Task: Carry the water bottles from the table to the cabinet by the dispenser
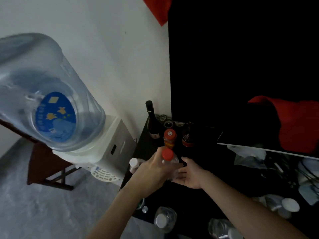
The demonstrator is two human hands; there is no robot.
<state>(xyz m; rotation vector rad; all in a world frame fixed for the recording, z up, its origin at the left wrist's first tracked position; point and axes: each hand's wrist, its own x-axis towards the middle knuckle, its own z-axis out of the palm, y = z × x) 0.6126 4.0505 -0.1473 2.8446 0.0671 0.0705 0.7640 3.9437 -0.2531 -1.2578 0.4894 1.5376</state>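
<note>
White wall and a water dispenser with its blue jug fill the left of the frame; a dark cabinet top occupies the centre and right. At centre, the left hand is wrapped around a clear red-capped water bottle, held upright just over the cabinet top. The right hand lies open beside it, palm up, fingers spread, apparently steadying the base. Behind stand a dark wine bottle and a red-lidded jar; two white-capped bottles appear at lower centre. Step in hand, by judgement: setting down. Next: lower the bottle into the free space, clear of the jar, then release.
</note>
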